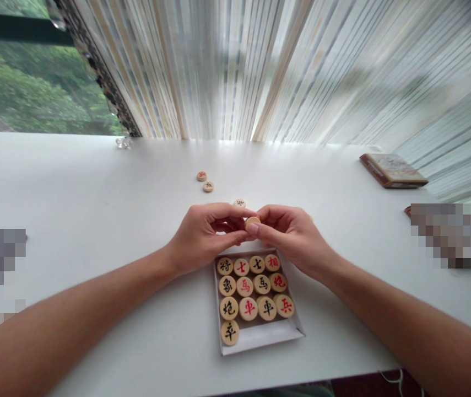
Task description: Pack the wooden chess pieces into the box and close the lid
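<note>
Between my two hands is a round wooden xiangqi piece (252,223), its plain side showing. My left hand (212,229) pinches it from the left, and my right hand (287,229) has its thumb laid over it. Just below my hands lies a shallow white box (268,334) with rows of xiangqi pieces marked in red and black. A single black-marked piece (230,332) sits in the box's front row at the left. Right behind my fingers, another black-marked piece (239,203) rests on the table, partly covered.
Farther back on the white table (107,204) are a red-marked piece (201,176) and a black-marked piece (208,187). A flat brown box (394,170) lies at the back right. String curtains (235,71) hang along the far edge. Blurred-out items stand at both sides.
</note>
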The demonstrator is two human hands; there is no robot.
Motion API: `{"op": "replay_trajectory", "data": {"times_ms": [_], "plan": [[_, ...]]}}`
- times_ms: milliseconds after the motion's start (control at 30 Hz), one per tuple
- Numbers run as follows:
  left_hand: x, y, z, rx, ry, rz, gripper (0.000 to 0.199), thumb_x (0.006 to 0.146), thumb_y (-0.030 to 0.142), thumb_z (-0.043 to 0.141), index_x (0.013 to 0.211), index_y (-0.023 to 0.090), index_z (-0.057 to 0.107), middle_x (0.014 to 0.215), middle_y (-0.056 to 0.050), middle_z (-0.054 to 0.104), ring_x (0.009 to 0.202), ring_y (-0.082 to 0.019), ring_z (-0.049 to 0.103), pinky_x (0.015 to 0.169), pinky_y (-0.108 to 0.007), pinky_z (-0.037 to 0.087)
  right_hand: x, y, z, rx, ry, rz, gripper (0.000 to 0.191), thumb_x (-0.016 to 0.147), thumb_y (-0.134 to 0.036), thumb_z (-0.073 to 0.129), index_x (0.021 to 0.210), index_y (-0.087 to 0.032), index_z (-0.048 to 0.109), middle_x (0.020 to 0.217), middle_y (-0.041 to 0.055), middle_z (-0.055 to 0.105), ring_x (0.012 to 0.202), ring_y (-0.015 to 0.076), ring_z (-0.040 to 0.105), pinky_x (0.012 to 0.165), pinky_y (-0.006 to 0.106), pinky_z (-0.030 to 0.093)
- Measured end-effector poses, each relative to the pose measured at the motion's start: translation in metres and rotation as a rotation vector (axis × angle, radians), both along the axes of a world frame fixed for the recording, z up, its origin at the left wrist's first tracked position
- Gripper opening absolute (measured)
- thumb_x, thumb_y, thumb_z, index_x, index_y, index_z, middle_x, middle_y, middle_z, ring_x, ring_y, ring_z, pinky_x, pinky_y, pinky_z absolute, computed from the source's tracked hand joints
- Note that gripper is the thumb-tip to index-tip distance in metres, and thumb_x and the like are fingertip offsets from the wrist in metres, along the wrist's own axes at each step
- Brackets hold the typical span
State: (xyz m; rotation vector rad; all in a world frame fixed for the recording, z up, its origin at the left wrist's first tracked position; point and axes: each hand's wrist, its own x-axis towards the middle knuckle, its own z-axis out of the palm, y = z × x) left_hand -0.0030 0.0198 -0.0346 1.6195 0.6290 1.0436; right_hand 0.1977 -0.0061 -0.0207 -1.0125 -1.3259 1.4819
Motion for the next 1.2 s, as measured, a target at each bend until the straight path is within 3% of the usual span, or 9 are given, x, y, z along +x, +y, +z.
{"op": "replay_trajectory", "data": {"times_ms": [300, 433, 633, 900, 1200], "plan": [[0.000, -0.002, 0.001, 0.180, 0.059, 0.043, 0.020, 0.089, 0.017, 0.084, 0.109, 0.014, 0.085, 0.099, -0.009, 0.085, 0.083, -0.015, 0.080, 0.076, -0.020, 0.067, 0.001, -0.002, -0.003, 0.001, -0.099, -0.034, 0.042, 0.066, -0.046, 0.102, 0.077, -0.018, 0.073, 0.070, -0.0013, 0.065, 0.064, 0.0116, 0.053, 0.055, 0.025, 0.038], [-0.001, -0.002, 0.000, 0.104, 0.027, 0.034, 0.023, 0.086, 0.016, 0.086, 0.109, 0.013, 0.084, 0.096, -0.009, 0.085, 0.083, -0.016, 0.081, 0.076, -0.021, 0.067, 0.002, -0.001, -0.001, -0.022, -0.035, -0.013, 0.041, 0.064, -0.043, 0.104, 0.078, -0.018, 0.074, 0.074, -0.0006, 0.070, 0.065, 0.0117, 0.058, 0.057, 0.024, 0.043], [0.000, 0.001, -0.001, -0.066, -0.062, 0.020, 0.028, 0.082, 0.017, 0.091, 0.108, 0.012, 0.083, 0.084, -0.007, 0.083, 0.072, -0.014, 0.077, 0.067, -0.021, 0.067, 0.005, 0.003, 0.004, -0.004, 0.036, 0.086, 0.034, 0.075, -0.046, 0.097, 0.087, -0.019, 0.081, 0.079, 0.0034, 0.078, 0.081, 0.0186, 0.072, 0.078, 0.031, 0.057], [0.002, 0.005, 0.002, -0.131, -0.133, -0.030, 0.029, 0.080, 0.021, 0.094, 0.107, 0.012, 0.084, 0.086, -0.007, 0.083, 0.069, -0.015, 0.076, 0.064, -0.024, 0.068, 0.011, 0.006, -0.001, 0.065, -0.025, 0.019, 0.028, 0.090, -0.046, 0.085, 0.081, -0.019, 0.084, 0.072, 0.0023, 0.073, 0.063, 0.0118, 0.052, 0.060, 0.027, 0.041], [0.000, 0.006, 0.000, -0.141, -0.089, 0.000, 0.039, 0.079, 0.022, 0.095, 0.114, 0.012, 0.082, 0.092, -0.008, 0.084, 0.077, -0.017, 0.080, 0.070, -0.026, 0.070, 0.007, 0.003, 0.002, 0.167, -0.115, -0.078, 0.032, 0.079, -0.049, 0.094, 0.086, -0.020, 0.085, 0.078, 0.0049, 0.079, 0.065, 0.0139, 0.061, 0.060, 0.028, 0.049]]}}
